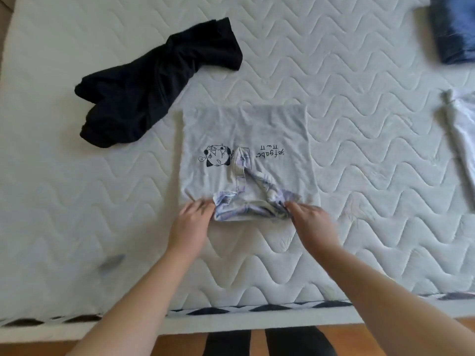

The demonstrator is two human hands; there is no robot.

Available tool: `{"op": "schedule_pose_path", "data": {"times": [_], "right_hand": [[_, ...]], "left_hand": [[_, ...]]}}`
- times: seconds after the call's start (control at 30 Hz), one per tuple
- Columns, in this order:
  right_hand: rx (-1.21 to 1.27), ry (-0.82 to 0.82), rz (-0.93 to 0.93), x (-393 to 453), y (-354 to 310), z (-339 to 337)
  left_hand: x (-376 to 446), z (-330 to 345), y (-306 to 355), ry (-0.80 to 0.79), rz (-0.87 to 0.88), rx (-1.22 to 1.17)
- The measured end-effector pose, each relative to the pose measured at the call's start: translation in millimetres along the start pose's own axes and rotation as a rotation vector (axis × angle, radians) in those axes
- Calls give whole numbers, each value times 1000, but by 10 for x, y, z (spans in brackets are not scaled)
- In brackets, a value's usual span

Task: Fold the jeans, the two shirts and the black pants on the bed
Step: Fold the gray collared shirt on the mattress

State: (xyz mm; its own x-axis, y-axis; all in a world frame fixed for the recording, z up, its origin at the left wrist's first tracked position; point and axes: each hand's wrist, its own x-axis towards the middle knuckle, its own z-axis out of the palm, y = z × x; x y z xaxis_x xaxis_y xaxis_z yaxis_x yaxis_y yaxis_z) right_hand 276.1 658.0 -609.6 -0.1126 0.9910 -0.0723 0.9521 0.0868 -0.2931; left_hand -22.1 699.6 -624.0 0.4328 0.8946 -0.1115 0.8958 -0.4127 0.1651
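Jeans (453, 29) sit at the bed's (347, 98) far right corner as a compact blue stack, cut by the picture's edge, and look already folded. That is one garment of four done, as I judge it.

From the head camera, the only view, the printed shirt (244, 140) lies in the middle of the bed, nearer the front edge, already narrowed to a rough rectangle with its sleeves out of sight. Its collar end points toward the person and its cartoon print reads upside down. The left hand (191, 222) grips the near edge at the collar's left side, and the right hand (312, 222) pinches the same edge at the collar's right side. Both hands' fingers are curled into the cloth, though motion blur makes the exact hold hard to read. The step in hand seems to be bringing the collar end over toward the far hem, so this shirt is partway folded.

A second shirt (462, 129), white, lies at the right edge of the bed, mostly out of frame. It looks loose and unfolded, though too little shows to be sure.

Black pants (154, 83) lie crumpled and twisted toward the far left of the bed, well apart from both hands and untouched.

Left to do, then: finish this shirt, fold the white one and fold the pants.
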Motion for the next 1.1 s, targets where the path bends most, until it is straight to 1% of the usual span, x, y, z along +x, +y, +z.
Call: {"op": "schedule_pose_path", "data": {"times": [0.1, 0.17, 0.23, 0.3, 0.37, 0.43, 0.5, 0.57, 0.63, 0.73, 0.8, 0.87, 1.0, 1.1], "right_hand": [[-3, -89, 58, -201, -14, 325], [-8, -202, 115, -290, -36, 431], [-7, -248, 159, -361, -64, 466], [33, -233, 202, -376, -99, 440], [82, -141, 233, -330, -135, 412], [160, -36, 318, -199, -191, 369], [267, -11, 431, -1, -237, 325], [313, -62, 485, 223, -263, 279], [290, -159, 492, 438, -268, 260], [240, -255, 460, 656, -242, 273], [248, -282, 415, 727, -233, 264], [334, -230, 419, 721, -252, 199], [503, -85, 550, 612, -239, 21], [540, -31, 572, 540, -212, -29]], "left_hand": [[-205, 347, 133, -180, -87, 6], [-262, 387, 205, -220, -129, -3], [-241, 343, 232, -190, -129, -18], [-162, 254, 227, -117, -141, -59], [-66, 188, 207, -73, -158, -89], [33, 164, 187, -74, -144, -72], [134, 172, 183, -77, -107, -94], [244, 197, 198, -87, -61, -145], [348, 258, 213, -90, -22, -161], [471, 334, 234, -60, 22, -188], [511, 330, 257, -52, 56, -170], [503, 304, 291, -69, 96, -144], [456, 363, 323, -116, 159, -146], [490, 394, 331, -78, 185, -143]]}}
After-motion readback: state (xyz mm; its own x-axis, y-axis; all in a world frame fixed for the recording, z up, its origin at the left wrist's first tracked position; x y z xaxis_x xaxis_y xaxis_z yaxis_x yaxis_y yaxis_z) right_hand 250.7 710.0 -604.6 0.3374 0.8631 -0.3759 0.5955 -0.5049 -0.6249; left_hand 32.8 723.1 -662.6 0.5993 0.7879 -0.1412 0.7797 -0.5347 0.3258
